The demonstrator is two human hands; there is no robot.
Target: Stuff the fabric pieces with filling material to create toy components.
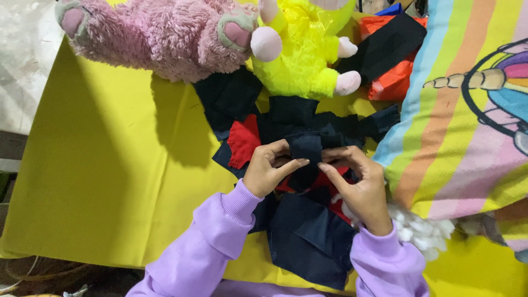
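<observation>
**Mia:** What are the two hands doing?

**Ben:** Both hands are on a small dark blue cloth piece [306, 149]; the left hand [267, 171] pinches its left edge with thumb and fingers; the right hand [356, 184] grips its right edge, fingers curled on the cloth.

**Mia:** Where is that cloth piece?

**Ben:** It is just below the yellow plush toy [302, 55]; it sits on top of a heap of cloth scraps [308, 231]; the heap is dark blue with some red bits.

**Mia:** What else is near the yellow toy?

**Ben:** A pink plush toy [159, 38] lies right beside it, to its left; the two toys touch; a red scrap [243, 140] lies below the yellow toy, a bit to the left; a black strip of cloth [385, 47] lies to its right, on top of an orange cloth [393, 82].

**Mia:** And further away?

**Ben:** A striped cloth with a cartoon drawing [467, 121] is far to the right of the yellow toy; a clump of white stuffing [421, 231] is below and to the right, touching the right wrist; everything lies on a yellow sheet [99, 176]; the arms wear light purple sleeves [209, 242].
</observation>
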